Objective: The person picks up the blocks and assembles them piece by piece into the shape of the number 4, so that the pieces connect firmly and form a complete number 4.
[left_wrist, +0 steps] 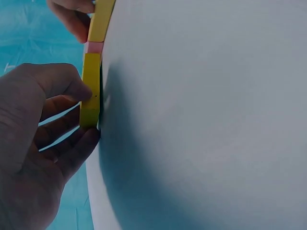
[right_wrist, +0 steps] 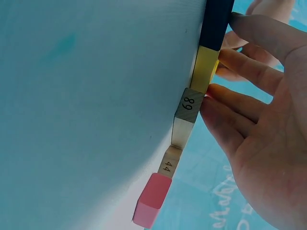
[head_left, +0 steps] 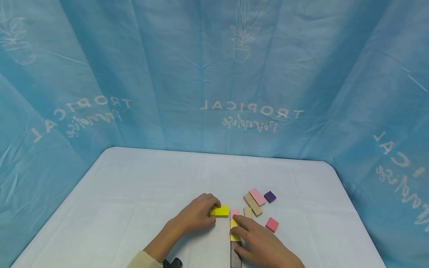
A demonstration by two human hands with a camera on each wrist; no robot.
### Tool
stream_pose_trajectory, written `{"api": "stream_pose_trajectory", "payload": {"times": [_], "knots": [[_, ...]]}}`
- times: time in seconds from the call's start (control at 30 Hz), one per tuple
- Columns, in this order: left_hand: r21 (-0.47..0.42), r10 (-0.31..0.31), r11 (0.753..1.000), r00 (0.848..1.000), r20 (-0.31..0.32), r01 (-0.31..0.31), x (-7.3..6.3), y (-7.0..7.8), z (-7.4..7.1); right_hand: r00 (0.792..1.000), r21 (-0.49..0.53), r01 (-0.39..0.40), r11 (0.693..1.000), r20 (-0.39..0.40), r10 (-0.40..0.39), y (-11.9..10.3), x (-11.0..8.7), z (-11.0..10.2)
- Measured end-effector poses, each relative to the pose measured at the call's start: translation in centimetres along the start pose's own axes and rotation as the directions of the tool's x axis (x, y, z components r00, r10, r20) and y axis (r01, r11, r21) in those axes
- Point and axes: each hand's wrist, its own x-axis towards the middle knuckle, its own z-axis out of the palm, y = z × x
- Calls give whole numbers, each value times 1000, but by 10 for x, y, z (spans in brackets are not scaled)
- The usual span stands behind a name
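Note:
My left hand [head_left: 197,214] pinches a bright yellow block [head_left: 222,211] lying on the white table. In the left wrist view its thumb is on the face of that block [left_wrist: 91,72] and fingertips reach the near end. Just right of this block runs a row: a small pink block [head_left: 235,213], a paler yellow block [head_left: 235,235] and a dark block [head_left: 236,257]. My right hand [head_left: 261,243] rests along the row's right side, extended fingertips touching it. The right wrist view shows the thumb against the dark block [right_wrist: 217,24] and fingers beside the yellow one [right_wrist: 204,69].
Right of the row lie a small wooden block [head_left: 248,212], two longer ones, wooden [head_left: 253,204] and pink [head_left: 257,196], a purple block [head_left: 270,197] and a rose-red block [head_left: 272,225]. Printed blue curtains [head_left: 167,93] surround the white table [head_left: 151,178].

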Motion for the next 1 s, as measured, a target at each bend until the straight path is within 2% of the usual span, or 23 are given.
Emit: {"api": "stream_pose_trajectory", "payload": {"times": [0.2,0.53,0.63,0.77,0.9,1.0], "knots": [[12,11,1000,999,32,-12,-1,0,4,1000,-7,13,1000,-26,-13,1,-1,2],[74,56,996,998,-7,-55,-3,3,7,1000,-25,13,1000,-28,-13,-1,-2,-1],[101,95,991,995,-34,-91,-4,6,7,1000,-24,18,1000,-24,-19,-1,-2,-1],[149,167,977,984,-65,-156,-6,12,7,997,-43,58,997,-58,-60,0,-3,0],[176,209,964,977,-46,-198,-8,20,7,991,-62,89,994,-95,-95,-1,-3,1],[159,241,959,971,-11,-236,-11,25,7,990,-48,92,995,-102,-97,0,-4,2]]}}
